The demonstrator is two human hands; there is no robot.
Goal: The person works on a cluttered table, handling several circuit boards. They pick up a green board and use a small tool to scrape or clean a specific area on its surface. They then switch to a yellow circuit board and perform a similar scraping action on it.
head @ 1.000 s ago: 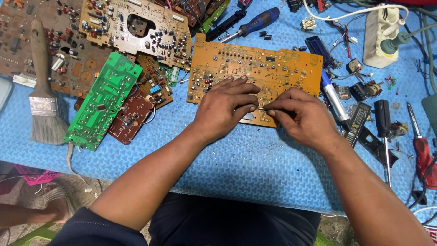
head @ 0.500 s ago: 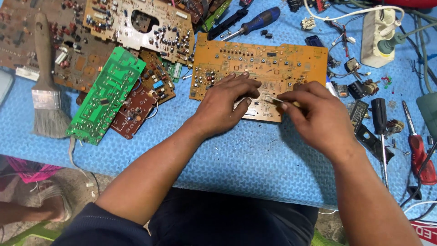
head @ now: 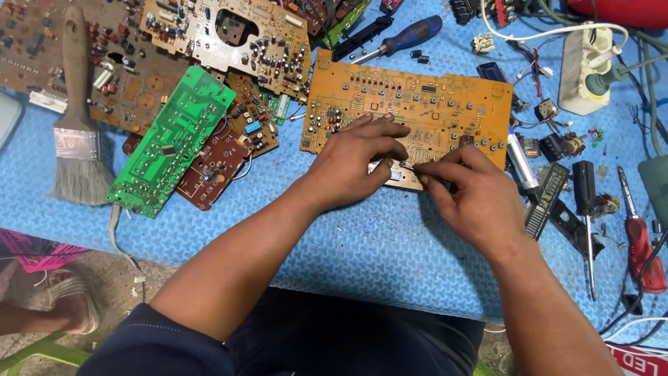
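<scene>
A blue foam mat (head: 362,244) covers your worktop. Nearest you on it, your right hand (head: 470,198) has its grip pinched together on something small at the near edge of the orange circuit board (head: 417,111); what it pinches is too small to tell. Your left hand (head: 355,160) lies flat on the same board, fingers spread and holding nothing, pressing it down just left of the pinch. The board's long axis runs left to right, and most of it lies beyond both hands. Left of the board lie a green circuit board (head: 170,143) and a paintbrush (head: 80,150); beyond the board, a blue-handled screwdriver (head: 400,40); right of it, a red-handled screwdriver (head: 637,237).
</scene>
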